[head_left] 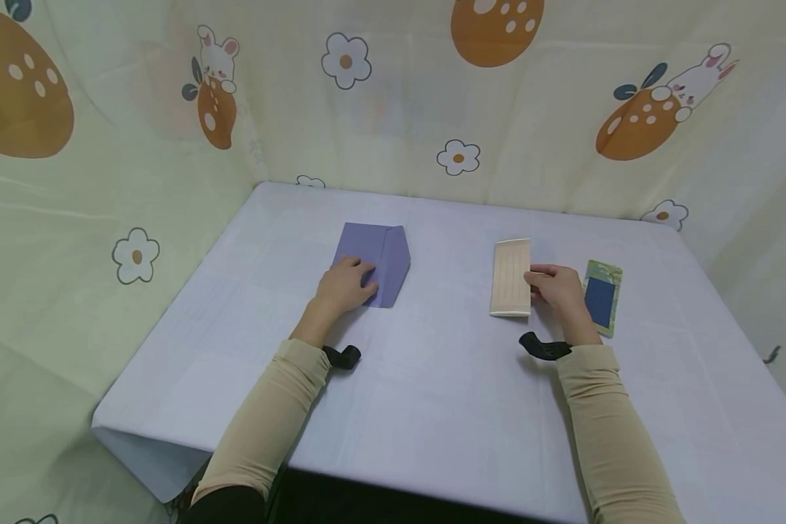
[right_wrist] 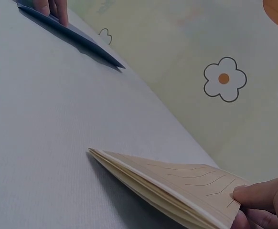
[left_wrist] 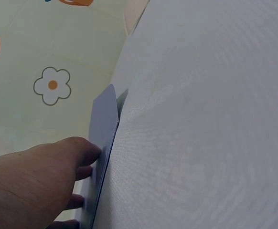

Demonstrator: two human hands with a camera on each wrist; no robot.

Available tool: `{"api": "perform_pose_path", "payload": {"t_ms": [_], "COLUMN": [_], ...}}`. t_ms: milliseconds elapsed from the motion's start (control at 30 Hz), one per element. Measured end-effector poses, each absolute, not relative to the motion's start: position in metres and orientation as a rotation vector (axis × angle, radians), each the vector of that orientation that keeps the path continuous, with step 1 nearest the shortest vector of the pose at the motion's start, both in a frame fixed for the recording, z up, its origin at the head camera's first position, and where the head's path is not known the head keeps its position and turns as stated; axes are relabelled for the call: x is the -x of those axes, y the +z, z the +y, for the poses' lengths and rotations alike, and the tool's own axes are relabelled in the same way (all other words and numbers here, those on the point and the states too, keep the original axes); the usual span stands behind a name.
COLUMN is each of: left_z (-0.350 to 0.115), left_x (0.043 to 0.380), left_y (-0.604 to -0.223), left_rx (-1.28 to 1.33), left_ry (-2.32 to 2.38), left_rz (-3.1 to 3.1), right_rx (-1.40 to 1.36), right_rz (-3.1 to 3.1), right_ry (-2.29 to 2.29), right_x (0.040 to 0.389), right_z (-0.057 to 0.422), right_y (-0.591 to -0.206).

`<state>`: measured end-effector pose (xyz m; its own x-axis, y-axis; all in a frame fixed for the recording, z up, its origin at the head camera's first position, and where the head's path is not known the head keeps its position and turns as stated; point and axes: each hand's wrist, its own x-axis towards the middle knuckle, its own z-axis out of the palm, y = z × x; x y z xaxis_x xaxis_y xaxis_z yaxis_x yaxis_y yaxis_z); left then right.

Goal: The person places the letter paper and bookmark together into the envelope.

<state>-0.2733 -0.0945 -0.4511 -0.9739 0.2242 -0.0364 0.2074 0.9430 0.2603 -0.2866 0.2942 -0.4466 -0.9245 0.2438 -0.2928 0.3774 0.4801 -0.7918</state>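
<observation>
A purple envelope [head_left: 364, 240] lies on the table at centre left, its flap on the right side standing a little raised. My left hand [head_left: 342, 286] rests on it, and in the left wrist view the thumb and fingertips press its upper face. Further right, my right hand [head_left: 559, 290] pinches the right edge of a folded cream sheet of lined letter paper [head_left: 511, 278]. The right wrist view shows the thumb on top of the folded letter paper [right_wrist: 187, 179], fingers beneath, and several layers at the fold, tilted up from the table at the held side.
A green card with a dark blue panel [head_left: 600, 300] lies just right of my right hand, partly behind the wrist. The white-covered table [head_left: 432, 407] meets a patterned curtain [head_left: 393, 109] at the back and left. A black strap part [head_left: 542, 347] sticks out from each wrist.
</observation>
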Motion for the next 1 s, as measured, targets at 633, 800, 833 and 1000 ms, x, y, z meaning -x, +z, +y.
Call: {"api": "perform_pose_path", "payload": {"t_ms": [633, 800, 833, 1000], "left_z": [-0.095, -0.095, -0.095, -0.095], "left_x": [0.274, 0.274, 0.275, 0.275], "left_y": [-0.453, -0.453, -0.453, -0.454], "left_rx": [-0.346, -0.347, -0.347, -0.353], "left_ry": [0.388, 0.388, 0.388, 0.382], "left_rz": [3.049, 3.048, 3.047, 3.052], "right_rx": [-0.520, -0.525, -0.528, -0.534], "right_rz": [2.579, 2.575, 2.576, 2.580], "right_ry": [-1.431, -1.435, -1.435, -1.439], "right_x": [0.282, 0.282, 0.282, 0.282], "right_z": [0.288, 0.286, 0.285, 0.283], "right_y": [-0.441, -0.441, -0.442, -0.441]}}
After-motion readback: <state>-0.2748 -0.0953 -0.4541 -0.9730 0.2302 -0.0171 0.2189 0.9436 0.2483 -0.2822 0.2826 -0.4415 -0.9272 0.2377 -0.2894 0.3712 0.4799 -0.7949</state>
